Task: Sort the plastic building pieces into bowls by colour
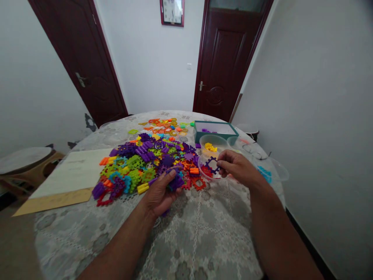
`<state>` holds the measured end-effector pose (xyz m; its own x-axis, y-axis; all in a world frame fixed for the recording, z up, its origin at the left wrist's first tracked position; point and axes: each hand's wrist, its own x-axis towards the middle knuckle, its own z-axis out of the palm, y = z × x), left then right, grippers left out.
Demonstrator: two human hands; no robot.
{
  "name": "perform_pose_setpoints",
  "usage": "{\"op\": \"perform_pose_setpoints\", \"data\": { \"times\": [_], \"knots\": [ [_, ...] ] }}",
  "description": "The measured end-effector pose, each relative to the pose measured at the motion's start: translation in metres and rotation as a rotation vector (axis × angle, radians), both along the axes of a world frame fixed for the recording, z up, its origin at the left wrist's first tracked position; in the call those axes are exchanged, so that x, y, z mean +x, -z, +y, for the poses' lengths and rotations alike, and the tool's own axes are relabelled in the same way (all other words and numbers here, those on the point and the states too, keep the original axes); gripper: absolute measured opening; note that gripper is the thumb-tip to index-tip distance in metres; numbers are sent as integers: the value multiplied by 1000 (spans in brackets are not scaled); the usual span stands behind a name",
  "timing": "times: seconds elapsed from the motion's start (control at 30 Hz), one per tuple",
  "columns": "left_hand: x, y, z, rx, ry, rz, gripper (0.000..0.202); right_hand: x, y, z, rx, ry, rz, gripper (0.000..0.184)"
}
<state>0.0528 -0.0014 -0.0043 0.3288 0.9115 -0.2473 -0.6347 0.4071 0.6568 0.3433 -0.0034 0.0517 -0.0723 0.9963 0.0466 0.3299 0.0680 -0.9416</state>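
My left hand (161, 192) is closed around several purple plastic building pieces (175, 182) at the near edge of a mixed heap. Between the thumb and fingers of my right hand (236, 168) is a dark purple open-centred piece with notched edges (212, 165). It hangs above a clear round bowl (201, 171) that has red pieces (206, 171) in it. The heap of interlocking pieces (135, 165), in purple, green, blue, orange, yellow and red, spreads to the left of and beyond my left hand.
Behind the red pieces' bowl stands another clear bowl with yellow pieces (210, 147). A green-edged box (215, 130) holds a few purple pieces. Blue pieces (264, 174) lie in a container at right. A paper sheet (72, 171) lies at left on the patterned tablecloth (201, 241).
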Motion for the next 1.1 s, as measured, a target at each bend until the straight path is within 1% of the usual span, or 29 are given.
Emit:
{"op": "perform_pose_setpoints", "data": {
  "times": [0.1,0.17,0.27,0.33,0.47,0.57,0.63,0.67,0.77,0.87,0.93,1.03,1.1],
  "knots": [
    [0,-1,1,-18,-1,20,31,20,-6,-4,-46,-18,-43,17],
    [0,-2,1,-42,7,27,28,32,-8,-6,-55,7,-52,19],
    [0,-4,2,-58,28,21,28,48,-9,-10,-23,74,-63,21],
    [-1,-6,3,-48,37,16,29,62,-10,-12,13,176,-45,24],
    [-1,-12,3,-38,78,16,30,95,-10,-22,101,448,33,24],
    [2,-17,0,-54,52,48,28,117,-8,-31,143,625,-11,21],
    [5,-19,-2,-71,15,66,27,125,-7,-34,148,686,-65,20],
    [6,-20,-3,-78,-2,68,26,127,-6,-35,143,688,-87,19],
    [10,-19,-4,-84,-36,63,20,124,-4,-33,118,647,-121,17],
    [12,-15,-4,-84,-74,61,11,113,-2,-29,93,570,-145,16],
    [13,-10,-3,-86,-80,63,8,104,0,-27,62,460,-150,17],
    [14,-5,-3,-84,-52,68,8,87,1,-23,16,224,-174,18],
    [15,-2,-4,-88,-38,66,10,73,-1,-14,-6,82,-223,17]
  ]
}}
